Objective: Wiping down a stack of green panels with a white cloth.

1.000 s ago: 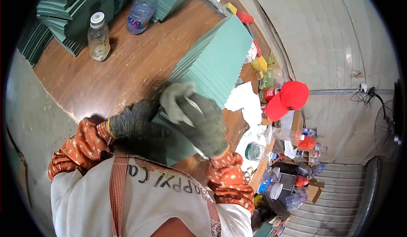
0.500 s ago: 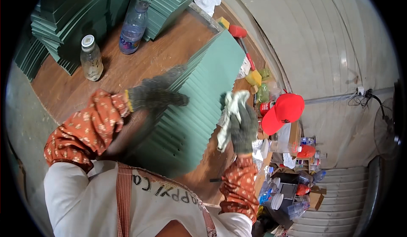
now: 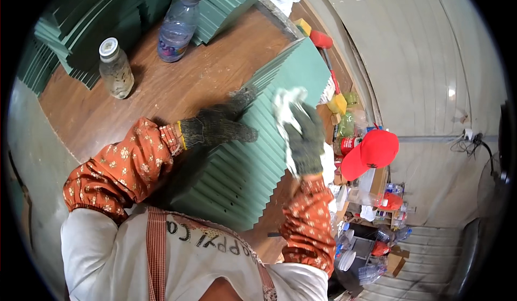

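"Fingers on the left hand are spread: thumb lying on the green panels, the rest pointing far along their left edge. Pretty much the same spot as half a second ago."

"And the right hand? Kinda blurry from where I'm standing."

"Same here. Looks like it's gripping that white cloth, can't tell which fingers are pinching it. Big change is the position: half a second back it's out past the right edge of the stack, now it's over the right side."

"Actually touching?"

"Can't tell, too smeary. Also, a second back both hands are bunched together over the near part. Now that stretch is uncovered and you can see small dark holes in it."

"Meaning what for the work?"

"I'd say left is steadying, right is the busy one, and the cloth has the panels within reach again. They're fanned out on the wooden table, running from far right to near left. Clear bottle is off to the far left."
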